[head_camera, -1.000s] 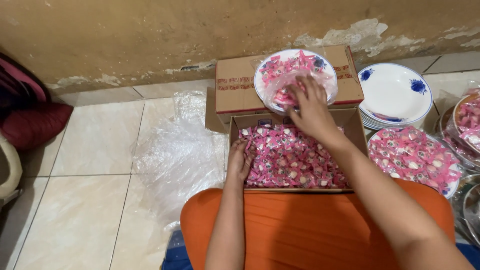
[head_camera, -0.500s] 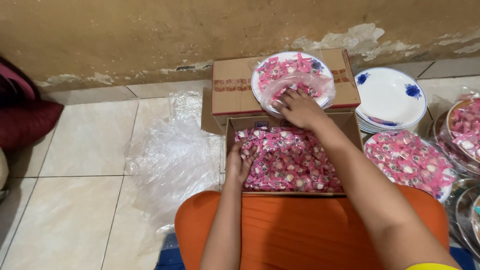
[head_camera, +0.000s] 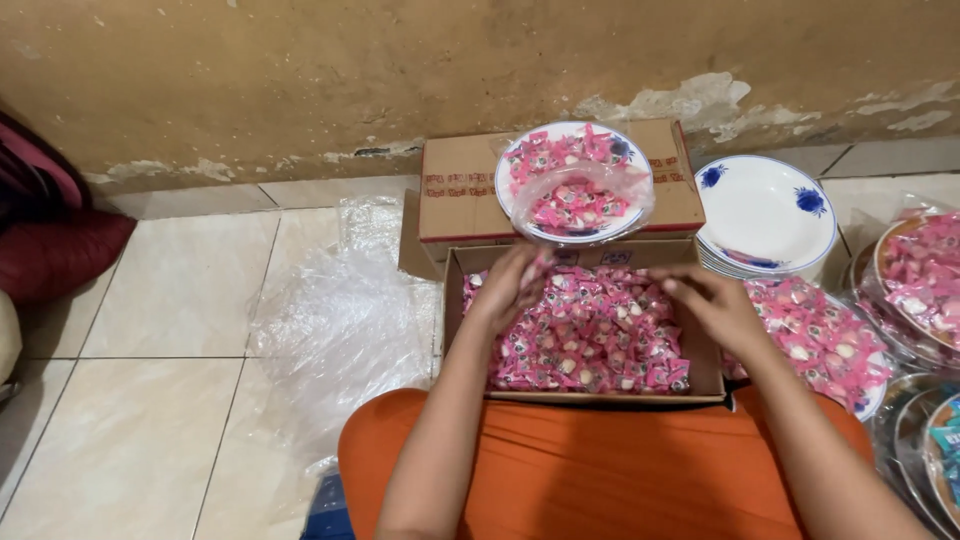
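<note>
Both hands are down in an open cardboard box (head_camera: 455, 300) that sits on the floor just in front of the person's orange-clad lap (head_camera: 600, 470). The box is filled with small pink-wrapped candies (head_camera: 590, 340). The left hand (head_camera: 510, 290) is at the box's far left corner, its fingers curled together around a few of the pink candies, lifted slightly above the heap. The right hand (head_camera: 705, 305) rests over the right side of the heap, fingers loosely spread and bent, touching the candies — whether it actually grips any cannot be told.

Just behind the open box lies a closed cardboard box (head_camera: 455, 195), set against the base of a stained, peeling wall (head_camera: 300, 80). On its top stands a white plate (head_camera: 575, 180) holding pink candies under a loose sheet of clear plastic wrap.

To the right of that box is a stack of empty white plates with blue flowers (head_camera: 765, 215). Nearer the right hand, beside the open box, another plate of pink candies (head_camera: 830, 345) lies covered in clear film, and more wrapped plates crowd the right edge. A crumpled clear plastic sheet (head_camera: 335, 325) lies on the tiled floor (head_camera: 150, 400) to the left of the box — beyond it, a dark red cushion (head_camera: 55, 250) by the wall.
</note>
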